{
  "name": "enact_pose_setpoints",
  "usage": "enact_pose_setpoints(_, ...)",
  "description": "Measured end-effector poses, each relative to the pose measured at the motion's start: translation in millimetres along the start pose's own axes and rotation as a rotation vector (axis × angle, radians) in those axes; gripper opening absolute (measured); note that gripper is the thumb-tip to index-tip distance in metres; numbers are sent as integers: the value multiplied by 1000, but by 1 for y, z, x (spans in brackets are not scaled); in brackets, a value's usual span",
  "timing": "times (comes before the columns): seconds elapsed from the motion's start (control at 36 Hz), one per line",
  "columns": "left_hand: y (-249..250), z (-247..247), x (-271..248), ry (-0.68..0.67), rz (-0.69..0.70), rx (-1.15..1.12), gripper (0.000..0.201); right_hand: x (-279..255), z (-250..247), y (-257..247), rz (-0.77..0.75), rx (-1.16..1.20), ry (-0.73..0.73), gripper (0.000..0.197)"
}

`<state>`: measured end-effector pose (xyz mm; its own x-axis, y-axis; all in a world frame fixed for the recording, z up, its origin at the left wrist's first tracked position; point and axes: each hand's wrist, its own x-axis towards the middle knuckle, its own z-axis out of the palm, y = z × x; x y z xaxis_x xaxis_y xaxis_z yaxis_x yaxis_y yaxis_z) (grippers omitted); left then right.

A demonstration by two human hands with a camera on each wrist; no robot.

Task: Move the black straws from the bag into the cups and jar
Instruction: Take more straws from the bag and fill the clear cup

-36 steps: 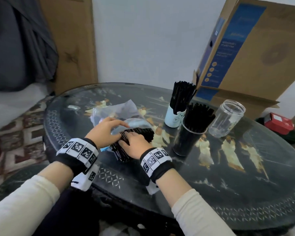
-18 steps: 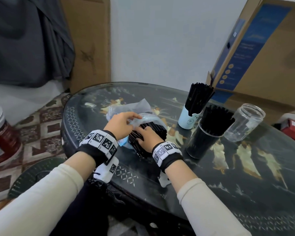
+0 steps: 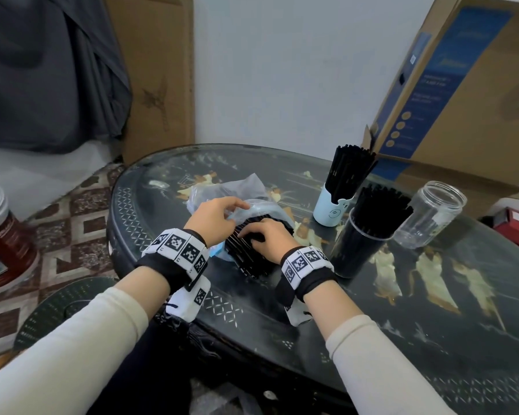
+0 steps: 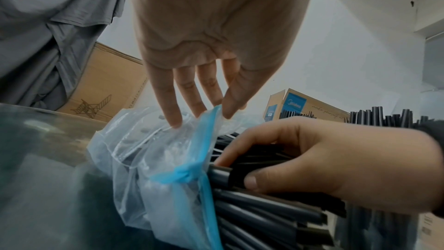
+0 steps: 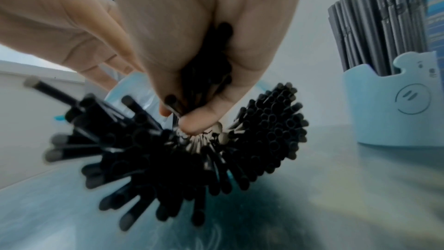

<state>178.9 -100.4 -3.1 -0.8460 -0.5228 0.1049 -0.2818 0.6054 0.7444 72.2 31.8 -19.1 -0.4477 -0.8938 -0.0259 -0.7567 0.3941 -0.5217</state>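
Gathering a bunch of thin black plastic straws [image 3: 253, 250] from the clear blue-edged plastic bag [image 4: 153, 151] on the glass-topped table [image 3: 372, 324] | right hand [image 3: 267, 239] curled round the bunch; left hand [image 3: 215, 215] pinching the bag's rim | straws judged light, stiff, slippery, best gripped mid-length | "Midea" is read on the cardboard box [image 4: 294, 103].

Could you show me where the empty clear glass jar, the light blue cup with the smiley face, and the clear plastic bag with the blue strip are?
Empty clear glass jar [image 3: 429, 215]: head view, on its glass side wall.
Light blue cup with the smiley face [image 5: 394, 109]: right wrist view, on its front wall.
Clear plastic bag with the blue strip [image 4: 149, 151]: left wrist view, on its crumpled clear film.
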Motion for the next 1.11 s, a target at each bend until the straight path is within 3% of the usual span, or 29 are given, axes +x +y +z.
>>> enact_pose_setpoints(0.17, 1, 4, -6, -27, 29, 21, 43, -10, -17, 0, 59, 66, -41, 33)
enact_pose_setpoints(0.25, 1, 8, -13, -15, 70, 134, 49, -23, -29, 1, 70, 88, -56, 32)
enact_pose_setpoints(0.36, 9, 20, -21, 120, 272, 295, 51, -48, -47, 0, 79, 102, -71, 34)
enact_pose_setpoints(0.47, 27, 41, -16, -26, 516, 407, 69, -73, -63, -2, 94, 90, -103, 35)
enact_pose_setpoints(0.56, 45, 58, -10, -154, 562, 424, 74, -91, -76, -5, 80, 59, -120, 36)
enact_pose_setpoints(0.64, 61, 70, -6, -230, 570, 420, 61, -109, -90, -4, 71, 26, -133, 35)
enact_pose_setpoints(0.72, 77, 80, -5, -255, 569, 393, 27, -124, -103, 3, 40, 1, -111, 41)
enact_pose_setpoints(0.78, 86, 86, -3, -236, 532, 361, 11, -133, -115, 7, 17, 7, -64, 46)
enact_pose_setpoints(0.86, 93, 93, -5, -220, 489, 114, 20, -149, -136, 8, -34, 12, 59, 50)
enact_pose_setpoints(0.94, 101, 103, -9, -235, 422, -133, 7, -160, -148, 6, -145, -4, 243, 50)
enact_pose_setpoints(1.06, 119, 115, -17, -266, 294, -351, 21, -157, -148, 3, -311, -28, 542, 40)
enact_pose_setpoints(1.11, 125, 121, -21, -281, 284, -421, 6, -152, -142, 3, -346, -29, 601, 35)
